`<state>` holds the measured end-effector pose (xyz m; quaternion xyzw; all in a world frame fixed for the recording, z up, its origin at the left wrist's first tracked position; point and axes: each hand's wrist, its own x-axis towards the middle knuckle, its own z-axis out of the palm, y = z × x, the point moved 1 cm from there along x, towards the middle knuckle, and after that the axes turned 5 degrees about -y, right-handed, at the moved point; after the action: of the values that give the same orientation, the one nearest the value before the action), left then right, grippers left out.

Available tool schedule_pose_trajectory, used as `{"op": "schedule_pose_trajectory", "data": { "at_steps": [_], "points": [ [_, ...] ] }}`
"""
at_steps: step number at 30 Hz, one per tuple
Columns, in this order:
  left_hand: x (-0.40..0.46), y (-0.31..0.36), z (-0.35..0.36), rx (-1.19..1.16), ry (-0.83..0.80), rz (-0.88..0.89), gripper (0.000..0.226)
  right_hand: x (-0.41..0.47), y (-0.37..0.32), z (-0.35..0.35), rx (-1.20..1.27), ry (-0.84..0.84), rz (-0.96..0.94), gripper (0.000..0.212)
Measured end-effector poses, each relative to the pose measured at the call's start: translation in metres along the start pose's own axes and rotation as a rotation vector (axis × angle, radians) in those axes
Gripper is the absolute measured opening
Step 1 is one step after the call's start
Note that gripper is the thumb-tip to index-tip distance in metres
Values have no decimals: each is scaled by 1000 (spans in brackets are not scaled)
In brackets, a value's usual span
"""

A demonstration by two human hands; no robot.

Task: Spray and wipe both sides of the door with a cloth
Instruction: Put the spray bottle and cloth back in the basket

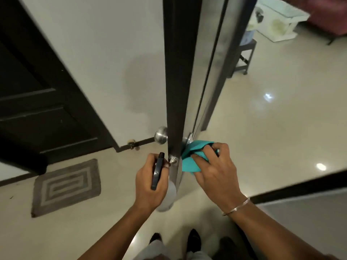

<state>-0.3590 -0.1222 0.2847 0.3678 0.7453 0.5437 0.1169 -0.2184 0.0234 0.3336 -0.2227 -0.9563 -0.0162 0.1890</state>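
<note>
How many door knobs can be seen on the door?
2: one round knob on the door's left face, and one on its right face, mostly hidden under the teal cloth.

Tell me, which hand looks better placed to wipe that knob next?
Probably the right hand: it grips the teal cloth against the knob on the door's right side. The left hand holds the spray bottle.

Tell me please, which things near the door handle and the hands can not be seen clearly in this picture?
- Right-side knob, head view: mostly covered by the teal cloth that the right hand grips.
- Spray bottle, head view: body largely hidden behind the left hand; no label readable.
- Door faces: seen edge-on, so wet or wiped areas cannot be judged.
- Far furniture: blurred.
</note>
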Motion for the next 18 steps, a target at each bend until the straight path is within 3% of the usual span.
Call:
{"op": "schedule_pose_trajectory", "data": {
  "at_steps": [7,12,18],
  "points": [
    [-4,20,32,-132,-260,128,4,-48,4,-8,216,84,535,36],
    [-2,19,58,-98,-446,187,8,-66,-14,-18,484,272,947,31],
    [0,33,91,-144,-531,253,23,-86,-22,-19,627,446,1194,26]
  ]
}}
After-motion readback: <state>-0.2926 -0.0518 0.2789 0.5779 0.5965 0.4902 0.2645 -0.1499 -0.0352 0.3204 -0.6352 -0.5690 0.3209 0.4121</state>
